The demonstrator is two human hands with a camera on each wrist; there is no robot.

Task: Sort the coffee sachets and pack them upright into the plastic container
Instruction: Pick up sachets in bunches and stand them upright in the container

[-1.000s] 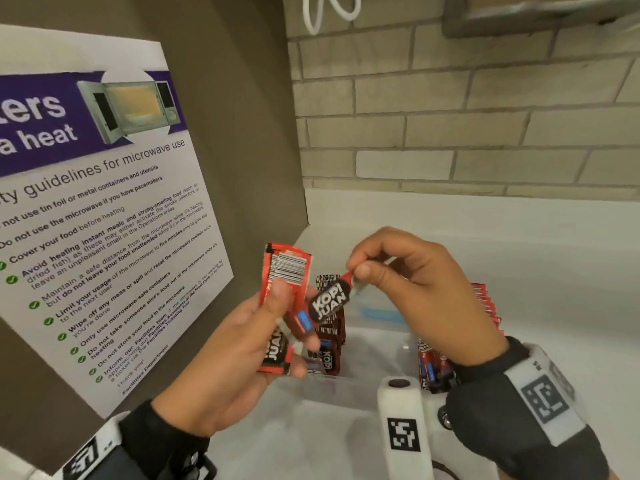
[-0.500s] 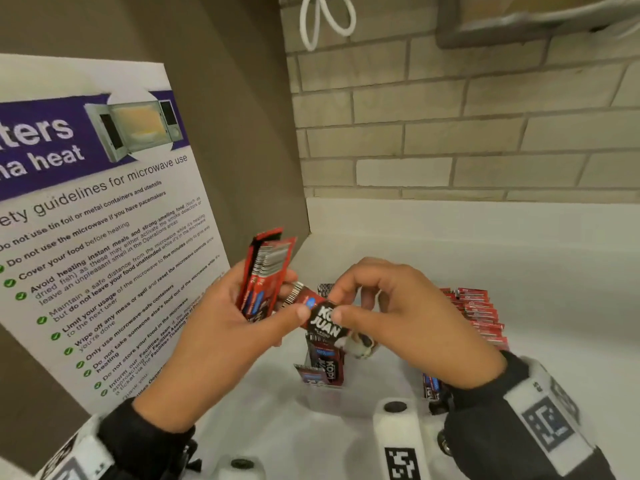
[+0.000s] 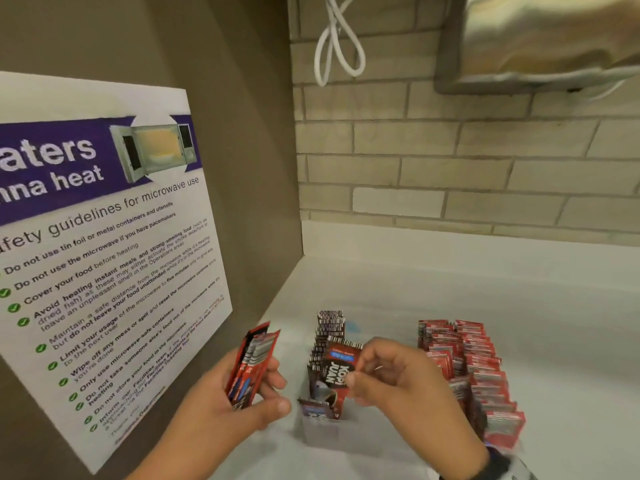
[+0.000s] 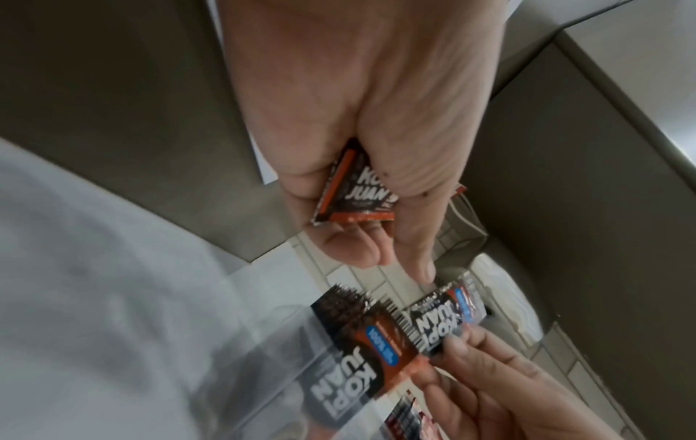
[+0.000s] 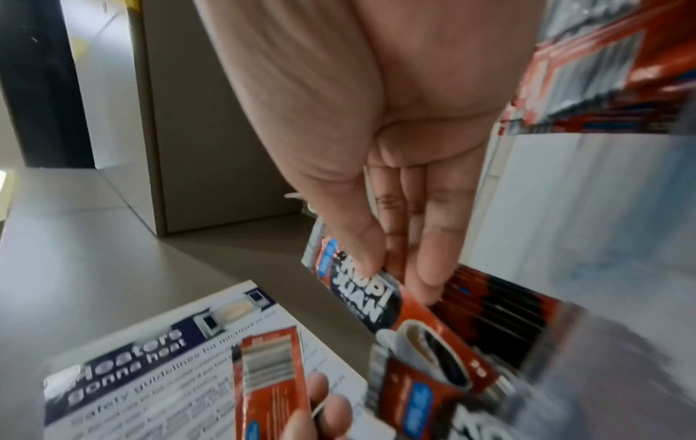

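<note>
My left hand [image 3: 256, 393] grips a few red and black coffee sachets [image 3: 254, 362] upright, left of the clear plastic container [image 3: 325, 434]. The same held sachets [image 4: 354, 190] show in the left wrist view under my left hand [image 4: 361, 226]. My right hand [image 3: 360, 372] pinches one brown "Kopi Juan" sachet [image 3: 337, 367] between thumb and fingers, upside down, over the container's left row of dark sachets [image 3: 329, 327]. In the right wrist view my right hand [image 5: 399, 268] holds that sachet [image 5: 361, 294] just above the packed row. A row of red sachets [image 3: 471, 372] stands upright at the right.
A white counter [image 3: 450, 289] runs back to a brick wall [image 3: 450, 161]. A brown side panel with a microwave safety poster [image 3: 104, 258] stands close on the left. A white cord [image 3: 337, 46] and a metal dispenser [image 3: 540, 39] hang above.
My right hand took the brown sachet away from the left hand and lowered it, turned upside down, over the dark row in the container. The left hand stays beside it with its sachets.
</note>
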